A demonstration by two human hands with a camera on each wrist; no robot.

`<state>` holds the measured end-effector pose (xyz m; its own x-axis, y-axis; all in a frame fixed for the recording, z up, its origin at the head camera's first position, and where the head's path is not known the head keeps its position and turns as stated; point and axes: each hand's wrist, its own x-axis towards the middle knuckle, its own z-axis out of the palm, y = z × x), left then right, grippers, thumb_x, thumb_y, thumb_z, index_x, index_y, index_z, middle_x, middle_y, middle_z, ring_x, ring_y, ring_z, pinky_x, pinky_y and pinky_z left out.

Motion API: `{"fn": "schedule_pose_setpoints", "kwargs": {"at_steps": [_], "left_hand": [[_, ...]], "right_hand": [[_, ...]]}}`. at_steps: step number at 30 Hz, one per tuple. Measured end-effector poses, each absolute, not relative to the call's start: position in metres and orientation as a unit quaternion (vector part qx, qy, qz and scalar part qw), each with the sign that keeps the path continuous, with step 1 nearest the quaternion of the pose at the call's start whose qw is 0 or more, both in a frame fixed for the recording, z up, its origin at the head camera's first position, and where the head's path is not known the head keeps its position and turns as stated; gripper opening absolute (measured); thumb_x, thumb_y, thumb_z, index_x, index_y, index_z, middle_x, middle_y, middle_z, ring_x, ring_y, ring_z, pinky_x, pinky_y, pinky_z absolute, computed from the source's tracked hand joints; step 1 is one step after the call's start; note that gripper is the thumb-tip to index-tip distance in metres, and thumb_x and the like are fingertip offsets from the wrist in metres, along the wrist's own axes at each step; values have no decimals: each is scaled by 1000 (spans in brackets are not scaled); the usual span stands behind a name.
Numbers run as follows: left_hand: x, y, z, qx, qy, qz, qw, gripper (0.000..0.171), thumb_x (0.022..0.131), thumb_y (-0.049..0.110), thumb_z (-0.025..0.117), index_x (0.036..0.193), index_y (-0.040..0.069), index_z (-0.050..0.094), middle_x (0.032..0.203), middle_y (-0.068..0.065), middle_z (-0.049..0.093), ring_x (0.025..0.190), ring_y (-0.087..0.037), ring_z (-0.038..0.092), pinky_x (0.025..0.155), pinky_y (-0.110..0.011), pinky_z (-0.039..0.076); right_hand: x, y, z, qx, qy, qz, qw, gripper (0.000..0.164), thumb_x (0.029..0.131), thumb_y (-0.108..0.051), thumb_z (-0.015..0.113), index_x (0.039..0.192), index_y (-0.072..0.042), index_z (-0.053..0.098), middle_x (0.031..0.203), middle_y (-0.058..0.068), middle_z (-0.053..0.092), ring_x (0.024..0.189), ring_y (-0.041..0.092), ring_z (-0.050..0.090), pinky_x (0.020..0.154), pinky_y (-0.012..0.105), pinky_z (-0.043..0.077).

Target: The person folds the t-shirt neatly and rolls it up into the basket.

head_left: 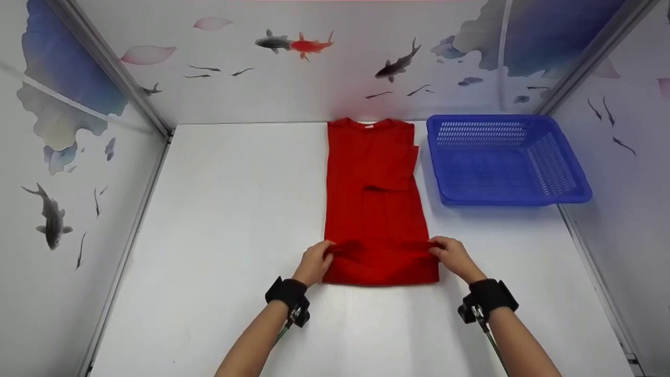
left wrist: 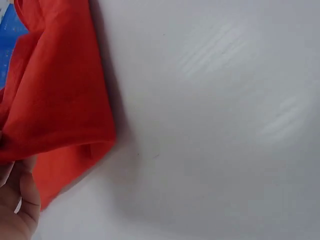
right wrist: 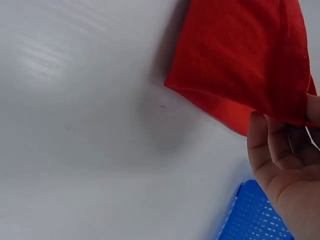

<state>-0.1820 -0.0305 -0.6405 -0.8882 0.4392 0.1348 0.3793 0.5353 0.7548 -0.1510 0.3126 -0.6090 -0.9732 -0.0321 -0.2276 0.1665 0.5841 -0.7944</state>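
A red shirt (head_left: pixel 371 214) lies lengthwise on the white table, its neckline at the far edge and its sides folded inward. My left hand (head_left: pixel 315 260) pinches the shirt's left edge a little above the hem. On the opposite edge, at about the same height, my right hand (head_left: pixel 454 255) grips the cloth between thumb and fingers. Between the two hands the fabric is raised in a crosswise ridge. In the left wrist view the left hand (left wrist: pixel 20 200) holds a lifted fold of red cloth. The right wrist view shows fingers (right wrist: pixel 258 145) under the lifted edge.
A blue plastic basket (head_left: pixel 487 173) with perforated sides stands right of the shirt, near the back corner. White panels printed with fish surround the white table (head_left: pixel 235 209) at the back and both sides. Black straps hold a camera on each wrist.
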Motion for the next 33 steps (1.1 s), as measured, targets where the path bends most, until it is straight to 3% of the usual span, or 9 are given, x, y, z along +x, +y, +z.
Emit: {"fn": "schedule_pose_setpoints", "kwargs": {"at_steps": [4,7,11,15,20,25,28,33], "left_hand": [[-191,-25,-648,177,862,472,47,17,91,-8,55,106,-5,62,103,-21,68,91,-30,63,82,-39,51],[-195,-21,-654,133,866,479,45,17,92,-7,55,108,-6,61,101,-23,68,87,-30,63,77,-39,52],[-199,-17,-662,90,900,424,52,27,90,-6,58,117,-10,58,104,-26,66,95,-38,65,82,-46,52],[-199,-15,-665,83,919,382,42,34,87,-7,63,120,-10,57,107,-26,63,98,-40,63,85,-47,51],[-192,-18,-666,121,943,307,-33,37,84,-4,71,118,-5,56,104,-20,57,91,-36,60,79,-42,52],[-172,-31,-666,224,942,224,-110,34,79,7,79,106,5,58,101,-11,54,91,-26,53,72,-36,47],[-159,-40,-667,306,927,182,-115,29,77,15,82,98,11,62,97,-5,56,90,-22,51,70,-33,41],[-153,-48,-673,391,905,151,-76,21,79,18,81,94,14,68,91,1,58,89,-16,52,71,-29,36]], "right_hand": [[-163,306,-610,56,877,-465,107,21,89,8,53,108,13,62,94,16,63,82,20,54,72,29,44],[-166,303,-615,87,872,-469,110,25,93,4,50,114,14,59,104,24,62,92,28,56,77,31,44],[-166,304,-626,123,851,-489,145,37,98,-6,49,130,15,48,119,32,55,106,36,54,80,30,44],[-164,305,-633,122,850,-491,150,47,91,2,52,135,15,42,115,31,53,101,36,55,80,32,45],[-155,300,-637,69,901,-426,46,44,82,14,54,126,16,48,107,31,56,97,43,58,82,45,49],[-123,291,-647,-44,953,-279,-105,25,74,15,68,96,5,62,96,21,58,88,41,57,70,53,46],[-100,291,-658,-95,964,-218,-121,27,69,11,76,90,-1,64,94,14,58,87,35,57,67,50,44],[-89,297,-675,-139,964,-181,-138,32,66,10,80,95,1,68,97,15,62,90,32,59,73,50,48]]}}
